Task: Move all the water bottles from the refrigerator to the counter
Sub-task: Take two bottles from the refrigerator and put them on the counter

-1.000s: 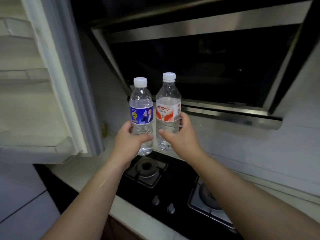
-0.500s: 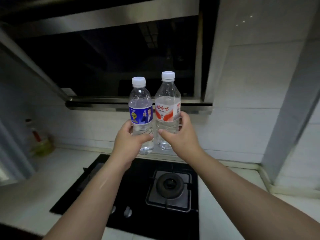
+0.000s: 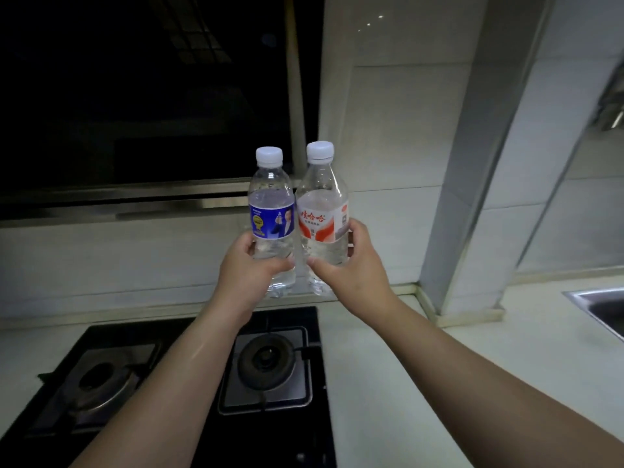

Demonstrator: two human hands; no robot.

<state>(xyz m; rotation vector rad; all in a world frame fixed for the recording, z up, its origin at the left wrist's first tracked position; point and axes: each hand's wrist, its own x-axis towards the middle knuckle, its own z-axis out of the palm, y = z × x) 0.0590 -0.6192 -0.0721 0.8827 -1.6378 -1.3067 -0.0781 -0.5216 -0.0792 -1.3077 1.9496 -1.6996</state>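
At centre frame, above the black gas hob (image 3: 189, 383): two clear water bottles held upright side by side in mid-air, nearly touching. Left hand (image 3: 251, 275) wrapped round the lower body of the blue-label bottle (image 3: 271, 221), thumb across the front, fingers curled behind. Right hand (image 3: 351, 268) gripping the red-label bottle (image 3: 322, 221) the same way, just under the label, thumb in front and fingertips showing past the right edge. Both white caps on. Pale counter (image 3: 405, 366) stretching toward lower right, steel sink (image 3: 604, 309) at the right edge, dark range hood (image 3: 141, 96) filling upper left. Probably moderately heavy, being close to full; thin plastic walls likely to dent under a hard squeeze, and possibly slick if cold from the fridge. Best held at mid-body with a full wrap, as now, and lowered base-first onto bare counter right of the hob, not onto the burner grates.
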